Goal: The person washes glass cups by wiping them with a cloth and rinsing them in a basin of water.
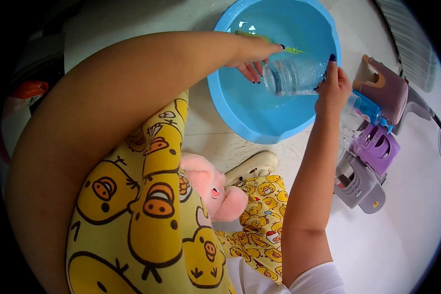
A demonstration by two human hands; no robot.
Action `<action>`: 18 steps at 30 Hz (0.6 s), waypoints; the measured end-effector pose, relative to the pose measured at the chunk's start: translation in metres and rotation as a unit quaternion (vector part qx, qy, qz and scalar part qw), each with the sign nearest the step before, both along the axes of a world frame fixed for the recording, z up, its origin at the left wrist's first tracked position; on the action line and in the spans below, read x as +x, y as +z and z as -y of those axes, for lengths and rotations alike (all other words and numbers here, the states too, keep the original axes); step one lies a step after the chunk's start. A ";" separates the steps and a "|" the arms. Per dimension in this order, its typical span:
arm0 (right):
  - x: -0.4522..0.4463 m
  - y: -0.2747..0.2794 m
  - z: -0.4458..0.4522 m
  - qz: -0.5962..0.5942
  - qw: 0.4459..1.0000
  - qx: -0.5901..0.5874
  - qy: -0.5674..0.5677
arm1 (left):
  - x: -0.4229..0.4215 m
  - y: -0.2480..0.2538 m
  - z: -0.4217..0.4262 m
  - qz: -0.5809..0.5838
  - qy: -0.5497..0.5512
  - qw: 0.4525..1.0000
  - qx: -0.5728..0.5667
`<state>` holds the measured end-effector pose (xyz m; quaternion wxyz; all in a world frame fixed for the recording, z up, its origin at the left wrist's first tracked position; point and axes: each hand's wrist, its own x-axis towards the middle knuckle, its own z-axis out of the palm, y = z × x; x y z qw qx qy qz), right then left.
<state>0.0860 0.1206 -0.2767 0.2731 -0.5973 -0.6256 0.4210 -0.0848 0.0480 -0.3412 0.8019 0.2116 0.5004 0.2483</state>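
My right hand (334, 88) grips a clear ridged plastic bottle (296, 77), thumb on the upper side and fingers around it. The bottle lies tilted sideways over the water in a blue basin (224, 105), wet and see-through. Whether its lower side touches the water I cannot tell. At the bottle's left end, my left hand (252, 56) is open, fingers spread and hanging down beside it. A yellow-green slender thing (293, 50) shows in the basin behind my left hand, partly hidden by it.
Right of the basin stand a brown-grey plastic stool (389, 88), a blue bottle (370, 109), a purple plastic piece (379, 147) and a grey one (360, 183). Clear plastic items (350, 130) lie near my right forearm. A cream clog (252, 168) and pink plush (213, 188) are below.
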 end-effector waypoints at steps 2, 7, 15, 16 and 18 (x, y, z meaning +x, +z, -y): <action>-0.011 0.013 0.003 0.095 0.983 0.129 0.085 | 0.001 -0.004 -0.001 0.016 -0.009 1.000 0.002; -0.022 0.027 0.018 0.147 0.944 0.259 0.144 | -0.002 0.001 -0.001 0.028 -0.016 0.999 -0.010; -0.035 0.031 0.042 0.139 0.908 0.370 0.142 | -0.004 0.007 -0.002 0.065 0.026 0.997 -0.032; -0.034 0.027 0.044 0.116 0.920 0.356 0.117 | -0.006 0.006 -0.002 0.117 0.011 0.993 -0.011; -0.031 0.018 0.044 0.092 0.931 0.341 0.091 | -0.007 0.004 -0.003 0.167 -0.004 0.986 0.011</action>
